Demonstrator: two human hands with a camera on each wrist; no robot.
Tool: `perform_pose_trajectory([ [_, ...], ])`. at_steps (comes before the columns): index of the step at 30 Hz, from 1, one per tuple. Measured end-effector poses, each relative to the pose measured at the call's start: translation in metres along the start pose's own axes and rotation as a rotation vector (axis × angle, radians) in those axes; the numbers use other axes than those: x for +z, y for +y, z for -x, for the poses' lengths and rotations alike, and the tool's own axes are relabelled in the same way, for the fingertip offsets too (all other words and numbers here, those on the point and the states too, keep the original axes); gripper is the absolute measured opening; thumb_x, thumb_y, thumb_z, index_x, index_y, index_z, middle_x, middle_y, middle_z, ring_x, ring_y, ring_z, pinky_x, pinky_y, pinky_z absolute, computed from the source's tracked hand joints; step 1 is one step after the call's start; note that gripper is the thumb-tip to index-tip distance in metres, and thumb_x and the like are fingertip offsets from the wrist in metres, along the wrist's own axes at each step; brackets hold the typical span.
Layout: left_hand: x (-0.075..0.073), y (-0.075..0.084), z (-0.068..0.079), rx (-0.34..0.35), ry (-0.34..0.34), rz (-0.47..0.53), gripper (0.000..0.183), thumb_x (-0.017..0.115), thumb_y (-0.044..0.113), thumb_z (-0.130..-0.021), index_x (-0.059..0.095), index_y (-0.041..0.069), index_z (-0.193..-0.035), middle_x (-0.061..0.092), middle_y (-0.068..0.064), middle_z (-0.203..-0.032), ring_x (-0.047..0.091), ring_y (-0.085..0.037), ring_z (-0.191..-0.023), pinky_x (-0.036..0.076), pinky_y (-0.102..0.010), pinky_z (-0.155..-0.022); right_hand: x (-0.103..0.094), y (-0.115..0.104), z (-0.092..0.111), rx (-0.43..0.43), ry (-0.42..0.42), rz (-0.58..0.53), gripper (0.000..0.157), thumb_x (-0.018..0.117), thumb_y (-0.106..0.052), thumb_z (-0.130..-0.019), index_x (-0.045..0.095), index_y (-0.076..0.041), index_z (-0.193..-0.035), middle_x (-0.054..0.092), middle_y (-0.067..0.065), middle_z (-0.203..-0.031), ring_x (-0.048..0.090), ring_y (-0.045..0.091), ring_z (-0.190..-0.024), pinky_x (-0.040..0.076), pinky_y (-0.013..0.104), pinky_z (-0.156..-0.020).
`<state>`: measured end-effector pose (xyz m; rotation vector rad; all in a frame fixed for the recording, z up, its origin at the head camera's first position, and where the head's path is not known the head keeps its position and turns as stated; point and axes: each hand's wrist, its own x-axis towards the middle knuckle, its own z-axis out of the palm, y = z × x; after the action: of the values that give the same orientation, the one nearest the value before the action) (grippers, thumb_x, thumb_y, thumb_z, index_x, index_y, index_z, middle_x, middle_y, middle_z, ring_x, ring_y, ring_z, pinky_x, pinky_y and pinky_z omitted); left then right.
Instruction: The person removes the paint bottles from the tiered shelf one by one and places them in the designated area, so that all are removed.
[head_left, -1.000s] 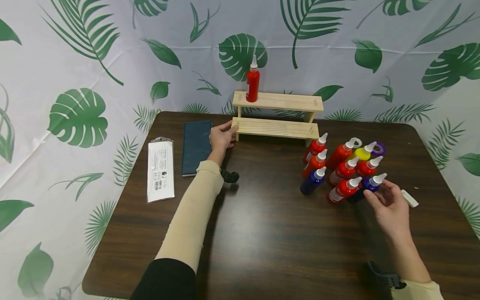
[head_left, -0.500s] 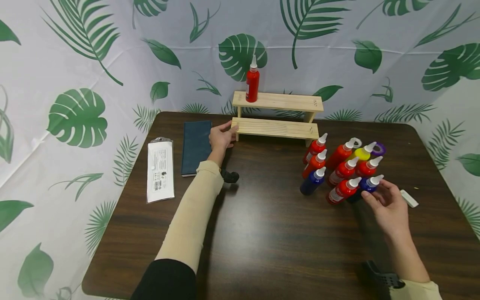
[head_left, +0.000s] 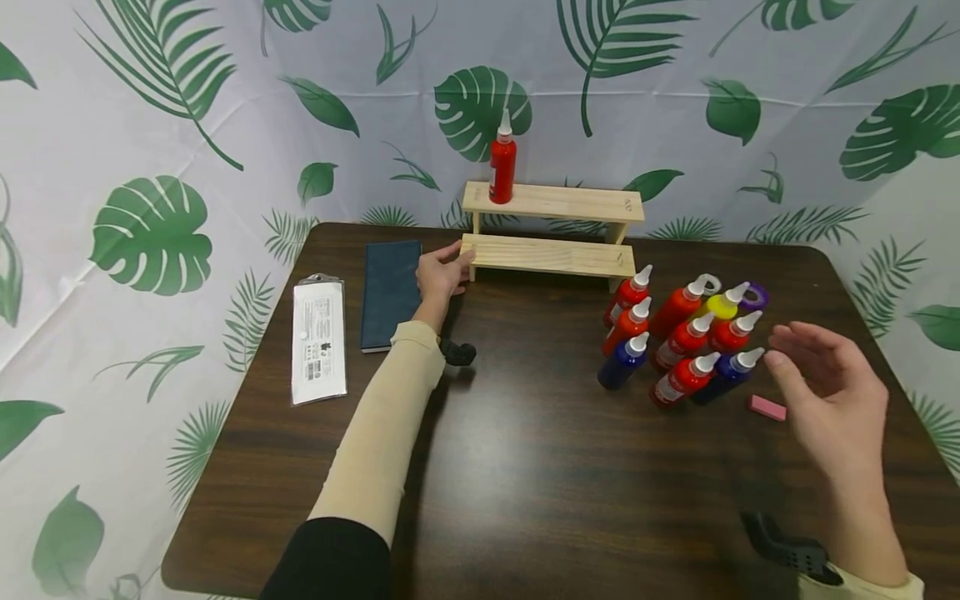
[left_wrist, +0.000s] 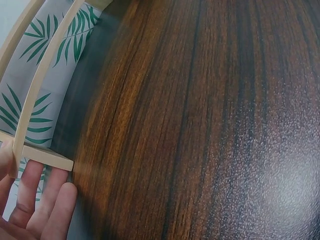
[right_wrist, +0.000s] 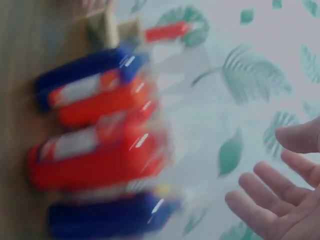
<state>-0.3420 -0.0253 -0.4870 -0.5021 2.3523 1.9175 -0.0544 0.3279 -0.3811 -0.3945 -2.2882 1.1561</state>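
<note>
My left hand (head_left: 439, 275) grips the left end of a two-tier wooden shelf (head_left: 555, 253). In the left wrist view its thumb lies at the board's edge, with the fingers (left_wrist: 30, 192) below by the leg. One red squeeze bottle (head_left: 502, 171) stands upright on the upper tier, at the left. My right hand (head_left: 836, 400) is apart from the bottle cluster, fingers relaxed and holding nothing. Nearest it is a dark blue bottle (head_left: 724, 382) with a white nozzle. Beside that stand several red bottles (head_left: 678, 382), a yellow bottle (head_left: 720, 308) and another blue bottle (head_left: 621, 365).
A pink eraser-like block (head_left: 767, 407) lies between the bottles and my right hand. Behind the cluster are a purple ring (head_left: 756, 296) and a white ring (head_left: 711, 284). A dark notebook (head_left: 390, 296) and a white packet (head_left: 318, 342) lie at the left of the brown table (head_left: 525, 467).
My right hand has let go of the dark blue bottle and moved right, uncovering the pink block and hiding a white one. The left hand stays on the shelf.
</note>
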Motion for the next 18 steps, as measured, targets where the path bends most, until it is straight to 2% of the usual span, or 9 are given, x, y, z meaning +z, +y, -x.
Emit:
perform_pose_trajectory([
  [3,0.0,0.0,0.001,-0.005,0.006,-0.001,0.038,0.077,0.039,-0.08,0.07,0.033,-0.117,0.074,-0.005,-0.092,0.072,-0.018,-0.079,0.058,-0.034,-0.061,0.01,-0.025,-0.006,-0.13,-0.055,-0.01,0.041,0.066,-0.002,-0.089,0.06,-0.009,-0.128,0.066,-0.002,-0.118,0.061,0.001,-0.102,0.046,0.007,-0.083],
  [7,0.002,0.0,0.001,-0.016,0.009,-0.005,0.037,0.078,0.039,-0.08,0.07,0.035,-0.116,0.074,-0.006,-0.09,0.072,-0.018,-0.078,0.058,-0.033,-0.06,0.033,-0.059,-0.019,-0.212,-0.238,0.004,0.041,0.064,-0.011,-0.092,0.056,-0.014,-0.133,0.063,0.002,-0.124,0.059,0.004,-0.108,0.046,0.01,-0.085],
  [8,0.002,0.0,0.001,-0.015,0.01,-0.007,0.037,0.078,0.039,-0.08,0.071,0.034,-0.116,0.074,-0.006,-0.09,0.072,-0.017,-0.077,0.058,-0.033,-0.06,0.04,-0.068,-0.024,-0.224,-0.296,0.003,0.041,0.063,-0.014,-0.093,0.055,-0.016,-0.134,0.062,0.003,-0.125,0.058,0.007,-0.111,0.048,0.016,-0.089],
  [9,0.002,0.0,0.001,-0.015,0.011,-0.007,0.037,0.078,0.039,-0.079,0.071,0.035,-0.115,0.074,-0.005,-0.09,0.072,-0.017,-0.077,0.058,-0.033,-0.059,0.047,-0.076,-0.03,-0.24,-0.352,0.017,0.042,0.062,-0.019,-0.094,0.054,-0.017,-0.135,0.061,0.004,-0.127,0.058,0.01,-0.112,0.047,0.016,-0.089],
  [11,0.003,0.0,0.0,-0.01,0.012,-0.007,0.037,0.078,0.04,-0.079,0.07,0.035,-0.116,0.074,-0.005,-0.09,0.072,-0.017,-0.076,0.058,-0.034,-0.059,0.064,-0.093,-0.043,-0.276,-0.457,0.04,0.044,0.061,-0.025,-0.095,0.051,-0.017,-0.137,0.059,0.007,-0.13,0.057,0.018,-0.116,0.05,0.029,-0.094],
  [14,0.002,-0.001,0.0,-0.004,0.029,-0.011,0.037,0.078,0.04,-0.079,0.071,0.035,-0.115,0.074,-0.005,-0.089,0.072,-0.015,-0.074,0.058,-0.034,-0.059,0.093,-0.114,-0.065,-0.316,-0.573,0.062,0.048,0.057,-0.028,-0.097,0.046,-0.015,-0.142,0.055,0.012,-0.134,0.055,0.03,-0.12,0.046,0.048,-0.097],
  [15,0.002,-0.001,0.0,-0.005,0.03,-0.009,0.037,0.078,0.04,-0.079,0.071,0.035,-0.115,0.074,-0.005,-0.089,0.072,-0.015,-0.074,0.058,-0.034,-0.059,0.103,-0.119,-0.073,-0.33,-0.6,0.081,0.05,0.056,-0.029,-0.098,0.044,-0.014,-0.144,0.054,0.013,-0.136,0.054,0.031,-0.121,0.046,0.048,-0.098],
  [16,0.002,-0.001,0.0,-0.002,0.029,-0.008,0.037,0.078,0.039,-0.08,0.07,0.034,-0.116,0.074,-0.005,-0.089,0.072,-0.015,-0.074,0.058,-0.034,-0.059,0.113,-0.123,-0.08,-0.335,-0.621,0.093,0.052,0.055,-0.029,-0.098,0.041,-0.014,-0.146,0.052,0.014,-0.138,0.053,0.032,-0.123,0.044,0.054,-0.098],
  [18,0.003,-0.001,0.0,0.0,0.027,-0.007,0.037,0.078,0.039,-0.08,0.07,0.034,-0.116,0.074,-0.005,-0.089,0.072,-0.015,-0.074,0.058,-0.033,-0.059,0.134,-0.132,-0.094,-0.327,-0.66,0.125,0.054,0.053,-0.03,-0.099,0.037,-0.016,-0.149,0.049,0.014,-0.142,0.05,0.032,-0.126,0.042,0.054,-0.1],
])
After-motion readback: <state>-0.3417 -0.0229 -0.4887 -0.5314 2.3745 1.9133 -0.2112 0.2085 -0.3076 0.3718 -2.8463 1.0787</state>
